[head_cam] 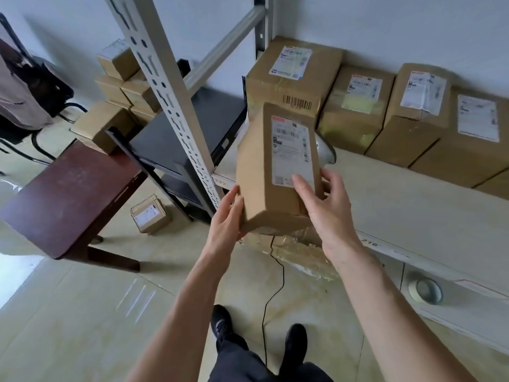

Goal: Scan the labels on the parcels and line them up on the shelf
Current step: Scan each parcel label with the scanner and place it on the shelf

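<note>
A person holds a long cardboard parcel [278, 169] in both hands above the front edge of a pale shelf [399, 205], its white label [292, 151] facing up. The left hand [227, 216] cups its lower left side; the right hand [327, 205] grips the lower right, thumb on the label. Four labelled parcels [385, 106] line the wall behind.

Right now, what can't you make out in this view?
- Scanner: mostly hidden behind the held parcel.
- Print on that parcel's label: too blurred to read.
- Row of parcels on the shelf: cut off at the right edge.
- Left hand: its fingers are hidden behind the parcel.
</note>
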